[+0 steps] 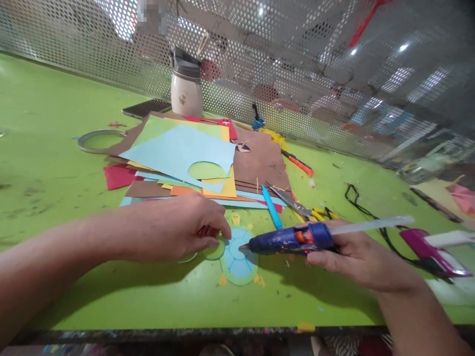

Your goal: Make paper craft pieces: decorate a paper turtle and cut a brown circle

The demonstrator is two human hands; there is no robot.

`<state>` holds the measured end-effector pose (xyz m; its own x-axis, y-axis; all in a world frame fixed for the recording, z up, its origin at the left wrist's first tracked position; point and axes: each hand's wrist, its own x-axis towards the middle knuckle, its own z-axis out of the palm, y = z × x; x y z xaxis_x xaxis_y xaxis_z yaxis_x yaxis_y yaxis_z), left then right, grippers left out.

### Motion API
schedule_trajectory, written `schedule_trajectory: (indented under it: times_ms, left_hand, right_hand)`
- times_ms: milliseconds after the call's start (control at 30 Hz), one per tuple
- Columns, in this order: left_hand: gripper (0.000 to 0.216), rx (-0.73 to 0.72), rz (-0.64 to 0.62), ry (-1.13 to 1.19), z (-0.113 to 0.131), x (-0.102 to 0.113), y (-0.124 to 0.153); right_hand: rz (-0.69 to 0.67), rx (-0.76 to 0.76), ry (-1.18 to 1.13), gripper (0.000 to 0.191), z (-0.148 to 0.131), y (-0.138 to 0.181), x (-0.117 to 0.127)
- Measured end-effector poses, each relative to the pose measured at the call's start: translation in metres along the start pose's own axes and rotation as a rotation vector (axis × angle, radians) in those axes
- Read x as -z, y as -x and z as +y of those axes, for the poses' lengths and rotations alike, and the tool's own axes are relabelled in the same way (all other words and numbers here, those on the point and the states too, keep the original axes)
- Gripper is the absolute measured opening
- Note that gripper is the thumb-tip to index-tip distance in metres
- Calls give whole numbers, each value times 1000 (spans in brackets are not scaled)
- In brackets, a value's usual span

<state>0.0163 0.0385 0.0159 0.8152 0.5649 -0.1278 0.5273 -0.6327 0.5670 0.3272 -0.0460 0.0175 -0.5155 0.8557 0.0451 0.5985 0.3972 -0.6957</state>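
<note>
My right hand [352, 257] grips a blue hot glue gun [285, 240] with a clear glue stick [374, 225] sticking out of its back. The nozzle points left, over the pale blue shell of a paper turtle [239, 262], which has drawn blue lines, a green border and yellow head and feet. My left hand [202, 225] is at the turtle's left edge, fingers curled. Its thumb and forefinger are at a small green paper disc [214, 250] that overlaps the turtle's border; the exact grip is partly hidden. A thin pale curved edge [188, 258] shows below that hand.
Beyond my hands lies a stack of coloured paper [174, 148], the top blue sheet having a round hole. Nearby are a blue marker [272, 207], scissors [297, 203], a tape ring [100, 142], a bottle [186, 89], a phone [146, 107] and a perforated screen [237, 64].
</note>
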Motion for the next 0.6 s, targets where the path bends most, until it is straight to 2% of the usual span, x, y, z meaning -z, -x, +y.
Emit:
schedule_trajectory:
  times_ms: [167,367,600]
  left_hand:
    - [27,-73,-44,-108,6,-2,5]
    - [27,-77,-77,-131,7,-4,4]
    - [28,-73,-76,-154,7,-4,3]
  right_hand:
    - [-24,-69,-9,27,-1,1,0]
    - [-26,-141,-133,25,-1,1,-4]
    - [-31,-187,-143,24,0,3,-4]
